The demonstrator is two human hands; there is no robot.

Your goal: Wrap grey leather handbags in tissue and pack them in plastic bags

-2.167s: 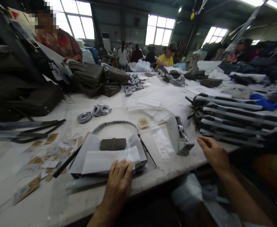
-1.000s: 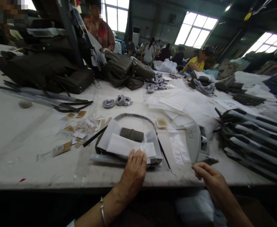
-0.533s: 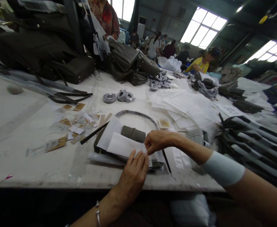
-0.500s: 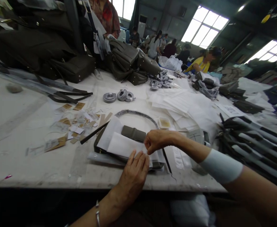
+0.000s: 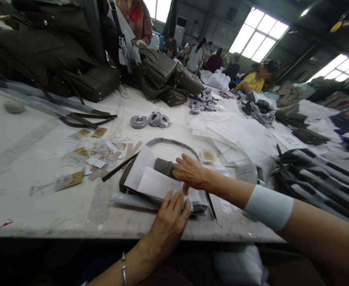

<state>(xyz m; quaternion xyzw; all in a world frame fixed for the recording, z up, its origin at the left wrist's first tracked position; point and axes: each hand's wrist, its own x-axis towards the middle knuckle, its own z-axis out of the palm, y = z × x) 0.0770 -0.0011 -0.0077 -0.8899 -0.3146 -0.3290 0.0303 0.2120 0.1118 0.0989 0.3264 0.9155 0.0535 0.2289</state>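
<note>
A dark olive bag (image 5: pixel 126 178) lies flat before me, with white paper sheets (image 5: pixel 156 182) over it. Across the bag's upper middle, an olive leather band piece (image 5: pixel 163 166) shows beyond the paper. My left hand (image 5: pixel 171 216) rests on the paper's lower right part, its fingers stretched out and flat. Over the right end of the olive piece is my right hand (image 5: pixel 189 172); its fingers reach across it and its thumb points down at the paper, apart from them. A dark handle strap (image 5: pixel 174 141) arcs behind the bag.
Left lie several tags (image 5: pixel 97 159) and thin straps (image 5: pixel 88 117). Behind are coiled straps (image 5: pixel 138 122) and olive bags (image 5: pixel 158 71). To the right are paper sheets (image 5: pixel 231 131), a small tray (image 5: pixel 208 155), a grey roll (image 5: pixel 247 173) and stacked straps (image 5: pixel 317 178). People work farther back.
My right hand has opened from a curled, closed shape and moved slightly up onto the olive piece. My left hand stays on the paper, nearly unmoved.
</note>
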